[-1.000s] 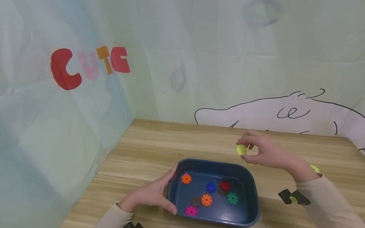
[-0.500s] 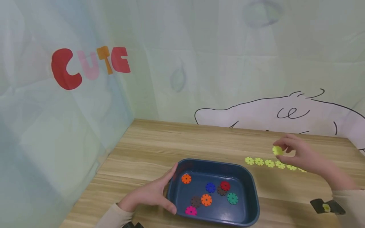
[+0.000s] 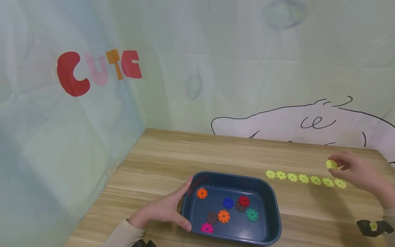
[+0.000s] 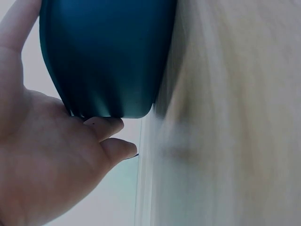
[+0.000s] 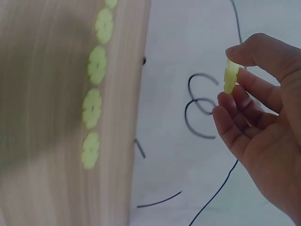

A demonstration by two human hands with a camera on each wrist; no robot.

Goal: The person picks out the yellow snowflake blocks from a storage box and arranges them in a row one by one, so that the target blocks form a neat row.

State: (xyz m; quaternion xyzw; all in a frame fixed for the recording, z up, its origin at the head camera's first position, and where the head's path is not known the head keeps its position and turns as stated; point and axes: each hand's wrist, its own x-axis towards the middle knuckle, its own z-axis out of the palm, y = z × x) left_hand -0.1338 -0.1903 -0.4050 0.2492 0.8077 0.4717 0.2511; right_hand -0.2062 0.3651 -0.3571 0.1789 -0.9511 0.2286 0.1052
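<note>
My left hand (image 3: 165,207) holds the left end of a dark blue plastic tray (image 3: 274,209), thumb at the near corner and forefinger at the far one. In the left wrist view the other fingers lie by the tray's outer wall (image 4: 108,56). Notched toy discs in orange (image 3: 223,216), blue (image 3: 228,203), red (image 3: 243,201), green (image 3: 252,215), brown and pink lie inside. At the right, my right hand (image 3: 358,171) pinches a yellow notched disc (image 5: 231,75) between thumb and fingertips, above the table. Beneath it, several yellow discs (image 3: 292,177) lie in a row.
The wooden table (image 3: 185,147) meets a printed cloth backdrop (image 3: 191,51) at the back and left. The row of yellow discs runs from the tray's far right corner toward the right. The tray's raised rim surrounds the coloured discs.
My right hand has moved rightward over the row with the yellow disc pinched, uncovering the discs in the row. My left hand and the tray have stayed in place.
</note>
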